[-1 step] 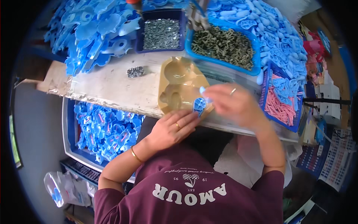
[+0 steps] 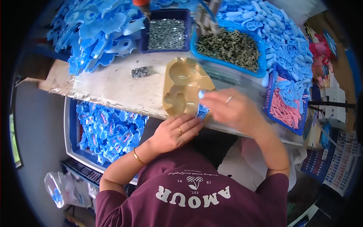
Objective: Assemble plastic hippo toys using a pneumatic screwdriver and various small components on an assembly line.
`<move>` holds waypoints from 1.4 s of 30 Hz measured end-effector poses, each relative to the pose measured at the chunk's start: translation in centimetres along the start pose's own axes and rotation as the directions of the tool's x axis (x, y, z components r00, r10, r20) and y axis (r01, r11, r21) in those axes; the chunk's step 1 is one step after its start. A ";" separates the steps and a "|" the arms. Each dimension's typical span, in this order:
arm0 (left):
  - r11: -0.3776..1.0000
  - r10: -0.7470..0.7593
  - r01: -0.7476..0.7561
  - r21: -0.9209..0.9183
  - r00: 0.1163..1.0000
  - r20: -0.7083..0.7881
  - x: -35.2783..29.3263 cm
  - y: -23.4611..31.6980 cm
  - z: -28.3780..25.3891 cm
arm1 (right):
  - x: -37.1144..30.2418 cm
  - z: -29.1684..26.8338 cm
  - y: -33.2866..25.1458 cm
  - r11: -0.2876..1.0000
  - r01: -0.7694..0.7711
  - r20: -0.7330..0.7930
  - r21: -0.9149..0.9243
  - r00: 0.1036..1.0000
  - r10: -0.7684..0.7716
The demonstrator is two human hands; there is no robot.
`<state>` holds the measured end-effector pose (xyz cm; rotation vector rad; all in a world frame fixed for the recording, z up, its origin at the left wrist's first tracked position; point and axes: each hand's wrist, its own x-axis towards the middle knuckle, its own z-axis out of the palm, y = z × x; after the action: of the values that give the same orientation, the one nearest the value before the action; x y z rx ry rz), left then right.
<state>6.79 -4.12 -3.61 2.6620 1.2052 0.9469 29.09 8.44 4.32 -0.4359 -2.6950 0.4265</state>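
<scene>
A tan moulded fixture with rounded hollows lies at the front edge of the table. My left hand rests at its near corner, fingertips closed on a small blue ribbed plastic part. Above that part is my right hand, fingers pinched on a small light-blue plastic piece. Motion smears the right hand a little, and its fingers partly cover the ribbed part. Whether the two blue parts touch, I cannot tell.
Behind the fixture stand a dark-blue tray of small metal pieces and a bright-blue tray of greenish-brown parts. Blue plastic shells are heaped far left, blue parts far right. A basket holds pink strips. An orange-topped tool hangs overhead.
My right hand has moved left with the light-blue piece and now covers more of the ribbed part. My left hand has hardly moved.
</scene>
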 end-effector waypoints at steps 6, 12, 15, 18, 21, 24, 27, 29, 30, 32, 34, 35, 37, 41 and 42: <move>1.000 -0.017 0.016 -0.007 0.978 -0.206 -2.8 -1.0 -2.5 | 2.4 5.6 -2.1 0.979 0.175 0.083 -0.102 0.983 -0.167; 0.879 -0.300 0.416 0.235 0.864 -0.405 -2.6 -9.1 -7.3 | 3.5 4.2 -2.5 0.994 0.103 0.039 0.041 0.994 -0.104; 0.776 -0.270 0.532 0.339 0.766 -0.583 -0.5 -14.9 -10.6 | 3.9 4.0 -2.2 0.998 0.046 -0.047 0.033 0.998 -0.045; 0.740 -0.193 0.515 0.432 0.779 -0.597 1.6 -19.7 -12.7 | 3.9 4.0 -2.5 0.996 0.059 -0.021 0.067 0.998 -0.058; 0.601 -0.186 0.633 0.489 0.705 -0.684 3.2 -22.8 -14.9 | 3.2 4.3 -2.5 0.996 0.024 0.024 0.086 0.999 -0.026; 0.478 -0.127 0.691 0.543 0.666 -0.735 3.1 -25.0 -16.7 | 2.7 4.4 -2.4 0.994 -0.016 -0.002 0.107 1.000 0.016; 0.500 -0.490 0.823 0.270 0.526 -0.695 2.7 -26.1 -17.0 | 2.7 4.4 -2.4 0.995 -0.043 0.011 0.091 0.999 0.042; 0.590 -0.491 0.789 0.170 0.518 -0.700 2.3 -26.6 -17.1 | 2.8 4.7 -2.3 0.994 -0.028 0.000 0.105 1.000 0.029; 0.589 -0.492 0.790 0.170 0.517 -0.700 2.1 -26.9 -17.3 | 2.9 4.9 -2.3 0.992 -0.013 -0.012 0.122 1.000 0.014; 0.677 -0.402 0.725 0.122 0.504 -0.764 1.5 -27.3 -17.7 | 3.2 5.0 -2.6 0.992 -0.009 -0.008 0.127 1.000 0.011; 0.719 -0.282 0.679 0.152 0.484 -0.828 1.2 -27.0 -18.8 | 3.3 5.0 -2.6 0.992 -0.015 -0.007 0.127 1.000 0.016; 0.750 -0.158 0.634 0.189 0.450 -0.879 0.8 -26.9 -19.7 | 3.4 5.0 -2.6 0.990 -0.017 -0.019 0.138 1.000 0.020; 0.801 -0.192 0.591 0.100 0.410 -0.892 0.4 -24.8 -21.1 | 3.1 4.9 -2.5 0.989 -0.034 -0.034 0.145 0.999 0.039; 0.772 -0.622 0.292 -0.565 0.531 -0.576 -1.7 -20.6 -22.6 | 3.2 4.1 -2.7 0.985 -0.112 -0.149 0.133 0.980 0.131; 0.693 -0.656 0.275 -0.667 0.625 -0.423 -1.3 -18.3 -22.5 | 3.5 3.8 -2.9 0.980 -0.149 -0.219 0.131 0.960 0.176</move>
<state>-18.48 3.49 8.35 1.4368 1.3675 1.8107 23.75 6.22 3.10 -0.6360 -2.4071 0.5371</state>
